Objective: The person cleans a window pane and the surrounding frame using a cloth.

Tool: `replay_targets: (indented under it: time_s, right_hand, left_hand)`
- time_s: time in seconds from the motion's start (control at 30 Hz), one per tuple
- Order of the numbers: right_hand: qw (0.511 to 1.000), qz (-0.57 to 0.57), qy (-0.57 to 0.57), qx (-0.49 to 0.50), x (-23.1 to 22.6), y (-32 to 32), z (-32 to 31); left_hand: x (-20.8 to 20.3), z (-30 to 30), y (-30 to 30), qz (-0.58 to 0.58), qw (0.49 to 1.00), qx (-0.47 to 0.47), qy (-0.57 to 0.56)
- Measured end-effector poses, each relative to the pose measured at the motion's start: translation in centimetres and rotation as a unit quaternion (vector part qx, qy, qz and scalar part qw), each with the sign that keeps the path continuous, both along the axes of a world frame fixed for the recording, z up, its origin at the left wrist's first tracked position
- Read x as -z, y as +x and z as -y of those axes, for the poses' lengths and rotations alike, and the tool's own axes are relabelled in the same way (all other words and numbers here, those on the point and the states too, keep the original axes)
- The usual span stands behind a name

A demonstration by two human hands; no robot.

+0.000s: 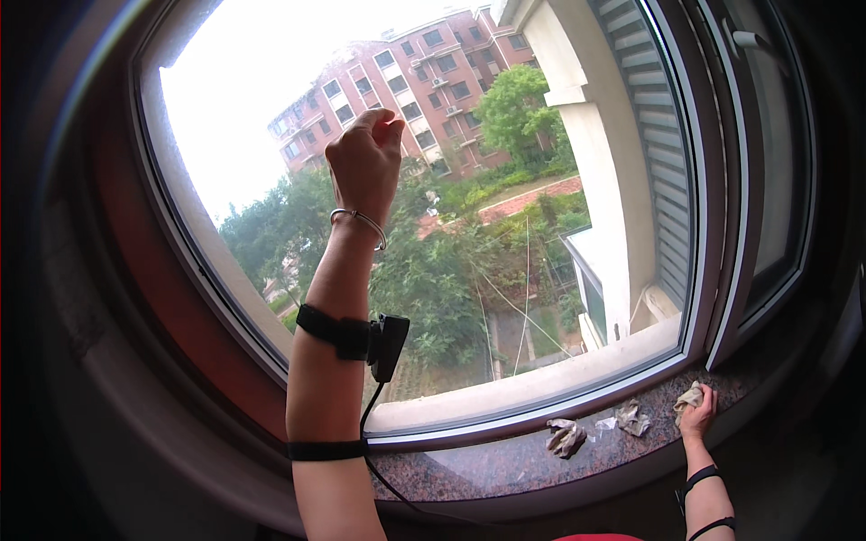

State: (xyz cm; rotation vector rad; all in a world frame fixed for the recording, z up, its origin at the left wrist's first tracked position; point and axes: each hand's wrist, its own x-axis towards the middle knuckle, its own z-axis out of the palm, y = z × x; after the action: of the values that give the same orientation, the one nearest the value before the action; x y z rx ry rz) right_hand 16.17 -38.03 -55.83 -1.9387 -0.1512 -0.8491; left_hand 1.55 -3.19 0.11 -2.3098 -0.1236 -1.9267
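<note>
My left hand (365,158) is raised in front of the window, its fingers curled and the thumb close to the index finger. Whatever it may hold is too small or hidden to make out. A bracelet circles that wrist. Low on the right, my right hand (697,419) grips a crumpled greyish-beige rag or wad of paper (688,397) against the stone windowsill (478,471). Left of it on the sill lie two dirty crumpled wads of paper (566,437) (633,418), with small white scraps (605,424) between them.
The window frame (541,417) curves behind the sill. At the right an opened window sash (767,162) with a handle (750,40) stands at an angle. A black strapped device (388,347) sits on my left forearm, and its cable (397,494) runs down across the sill. Trees and a brick building lie outside.
</note>
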Motion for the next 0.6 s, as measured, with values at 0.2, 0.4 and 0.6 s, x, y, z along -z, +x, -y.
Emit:
replay_targets:
  time_s: [0.2,0.4,0.6]
  right_hand:
    - [1.0,-0.008,-0.005,0.0,-0.4,-0.4,0.1]
    - [1.0,-0.005,-0.005,-0.005,-0.8,-0.4,0.0]
    - [1.0,-0.002,0.003,-0.01,-0.5,-0.4,0.1]
  left_hand:
    - [-0.7,0.0,0.3,-0.009,0.999,-0.012,0.043]
    - [-1.1,-0.2,1.1,-0.02,0.992,-0.083,0.096]
    - [1.8,-0.7,0.6,-0.043,0.992,0.047,0.109]
